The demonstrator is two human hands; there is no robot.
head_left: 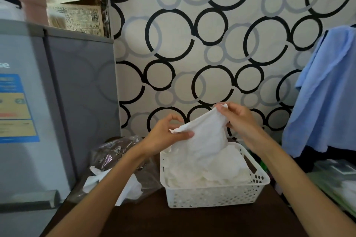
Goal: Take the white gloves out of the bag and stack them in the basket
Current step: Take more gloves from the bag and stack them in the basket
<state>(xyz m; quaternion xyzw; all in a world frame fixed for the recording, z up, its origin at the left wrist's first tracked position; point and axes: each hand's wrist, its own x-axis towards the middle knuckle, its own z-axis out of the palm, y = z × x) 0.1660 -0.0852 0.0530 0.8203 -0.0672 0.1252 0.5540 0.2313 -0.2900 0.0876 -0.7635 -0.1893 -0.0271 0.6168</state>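
Hands are holding a white glove (202, 131) above the basket (215, 196): left hand (165, 136) pinching its lower corner, right hand (237, 119) pinching its top. Bag (115, 159) is lying just left of the basket.

White glove (202, 136) above heaped basket (215, 196)

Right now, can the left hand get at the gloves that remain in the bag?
Probably not yet: the left hand pinches the white glove over the basket. Once free, the bag lies open just beside it.
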